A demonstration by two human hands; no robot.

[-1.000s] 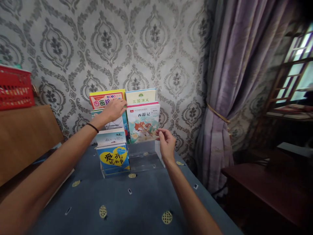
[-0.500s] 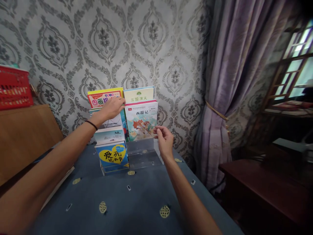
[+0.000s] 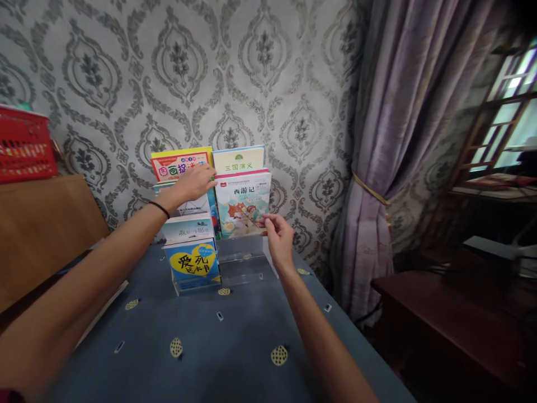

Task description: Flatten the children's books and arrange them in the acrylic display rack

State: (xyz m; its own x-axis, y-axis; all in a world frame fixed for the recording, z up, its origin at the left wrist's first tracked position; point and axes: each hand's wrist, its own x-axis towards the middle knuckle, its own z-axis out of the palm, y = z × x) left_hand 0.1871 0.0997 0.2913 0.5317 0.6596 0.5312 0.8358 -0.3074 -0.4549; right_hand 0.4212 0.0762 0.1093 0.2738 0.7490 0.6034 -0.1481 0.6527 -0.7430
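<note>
A white picture-covered book [image 3: 244,201] stands upright in the right column of a clear stepped book rack [image 3: 241,271]. At its upper left corner my left hand [image 3: 195,182] grips the edge, fingers bent and partly hidden. My right hand [image 3: 279,232] pinches the lower right edge between thumb and fingers. Behind it rises a pale book with green lettering [image 3: 239,159]. In the left column are a yellow-and-red book [image 3: 165,162], partly covered by my left hand, a pale blue book [image 3: 188,229] and a blue book with a yellow heart [image 3: 193,265].
The rack stands on a dark blue patterned tablecloth [image 3: 226,358] against a wallpapered wall [image 3: 285,67]. To the left, a red plastic basket [image 3: 25,145] sits on a wooden box-like piece [image 3: 46,235]. A purple curtain [image 3: 377,168] and dark red furniture [image 3: 440,313] are at right.
My right hand has shifted slightly left and up along the white book's edge. My left hand stays at the upper corner, and the view has tilted slightly.
</note>
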